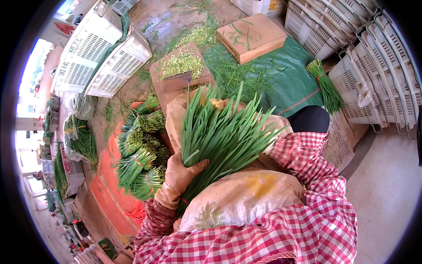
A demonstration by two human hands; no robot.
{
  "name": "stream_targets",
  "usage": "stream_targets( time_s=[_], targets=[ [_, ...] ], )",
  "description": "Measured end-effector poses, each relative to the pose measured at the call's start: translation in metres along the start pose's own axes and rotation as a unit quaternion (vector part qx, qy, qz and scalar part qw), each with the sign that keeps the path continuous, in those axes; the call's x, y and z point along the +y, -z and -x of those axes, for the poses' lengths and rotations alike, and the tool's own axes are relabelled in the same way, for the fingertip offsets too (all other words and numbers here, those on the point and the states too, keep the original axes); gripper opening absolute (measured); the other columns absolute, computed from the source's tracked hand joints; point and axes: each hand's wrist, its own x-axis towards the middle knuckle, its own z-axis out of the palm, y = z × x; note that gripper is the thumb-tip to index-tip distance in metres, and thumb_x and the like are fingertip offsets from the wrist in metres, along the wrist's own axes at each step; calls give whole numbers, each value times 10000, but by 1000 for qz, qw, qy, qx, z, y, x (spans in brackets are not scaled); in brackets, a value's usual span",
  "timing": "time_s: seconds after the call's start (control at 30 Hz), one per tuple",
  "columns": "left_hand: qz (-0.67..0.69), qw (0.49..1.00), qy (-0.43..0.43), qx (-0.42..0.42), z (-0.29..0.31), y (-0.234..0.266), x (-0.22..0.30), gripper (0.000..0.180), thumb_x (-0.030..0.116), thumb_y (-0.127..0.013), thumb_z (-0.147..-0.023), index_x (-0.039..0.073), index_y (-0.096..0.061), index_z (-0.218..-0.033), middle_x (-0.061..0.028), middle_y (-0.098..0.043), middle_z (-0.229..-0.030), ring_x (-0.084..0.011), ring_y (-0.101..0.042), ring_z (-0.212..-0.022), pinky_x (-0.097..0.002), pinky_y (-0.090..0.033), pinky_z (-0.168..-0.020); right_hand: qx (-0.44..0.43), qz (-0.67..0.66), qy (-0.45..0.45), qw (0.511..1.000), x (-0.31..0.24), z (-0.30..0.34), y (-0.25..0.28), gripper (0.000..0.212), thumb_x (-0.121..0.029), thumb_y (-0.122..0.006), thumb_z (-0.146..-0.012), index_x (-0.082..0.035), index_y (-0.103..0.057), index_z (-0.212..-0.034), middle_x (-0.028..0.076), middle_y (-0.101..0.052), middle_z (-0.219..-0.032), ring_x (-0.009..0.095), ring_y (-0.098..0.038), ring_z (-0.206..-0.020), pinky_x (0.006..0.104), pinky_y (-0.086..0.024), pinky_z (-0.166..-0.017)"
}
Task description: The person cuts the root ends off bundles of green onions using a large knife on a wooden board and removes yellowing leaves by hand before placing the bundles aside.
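Evidently, the lap served as the rest: the bunch [224, 138] slanted across it above the apron [246, 189], loose leaves fanned up and rightward. The left hand [181, 172] was wrapped round its lower part, thumb over the front, a grip that seemed meant to stop the leaves from spreading. The right hand [227, 104] was mostly hidden behind the upper leaves; whether it gripped or merely propped them, I cannot tell. Ahead, the cleaver [178, 81] rested across the board [159, 90] toward its near edge, presumably to stay within reach, with trimmings [182, 65] heaped beyond it. Tied bundles [143, 160] crowded the right edge of the orange sheet [107, 176], beside the left arm, probably to keep them together and off the floor. Another bundle [325, 88] lay at the right edge of the green tarp [288, 66].
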Motion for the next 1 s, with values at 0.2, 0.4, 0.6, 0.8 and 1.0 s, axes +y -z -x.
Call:
stream_targets(
  time_s=[0.2, 0.4, 0.6, 0.8, 1.0],
  targets=[
    [44, 998, -34, 8, 9, -1, -1, 409, 54, -768, -753, 2, -614, -1129, -64, -687, -1047, -126, -618, -922, -287, -486, -857, 112, 704, 359, 602, -83, 27, -20, 425, -65, -663, -830, -51, -561, -1243, 44, -666, -976, 146, -627, -858, 280, -534, -733],
    [128, 991, -42, 28, 16, 4, -13, 411, 57, -788, -727, 0, -627, -1102, -63, -686, -1028, -134, -619, -904, -295, -490, -848, 288, 423, 378, 772, -129, 51, -74, 82, -89, -666, -880, -16, -668, -918, 40, -679, -833, 99, -582, -725, 231, -481, -709],
    [152, 987, -43, 24, 17, 4, -9, 410, 98, -802, -722, -2, -638, -1084, -58, -686, -1019, -135, -615, -897, -301, -486, -847, 102, 532, 257, 801, -106, 52, -93, 71, -41, -648, -833, -28, -655, -903, 126, -636, -789, 226, -624, -716, 307, -500, -640],
    [111, 992, -54, 29, 20, 5, -6, 391, 82, -795, -726, -1, -641, -1075, -53, -688, -1013, -128, -615, -882, -293, -488, -835, 20, 642, 98, 760, -102, 37, -110, 329, -340, -679, -807, -14, -638, -792, 183, -624, -719, 349, -629, -707, 411, -507, -649],
    [106, 990, -85, 28, 23, 3, -9, 372, 47, -793, -718, 6, -649, -1059, -43, -690, -1003, -122, -616, -871, -282, -490, -825, -67, 470, 78, 876, -56, 38, -108, 346, -287, -593, -882, 3, -542, -700, 134, -500, -583, 201, -537, -549, 386, -440, -538]
  ],
)
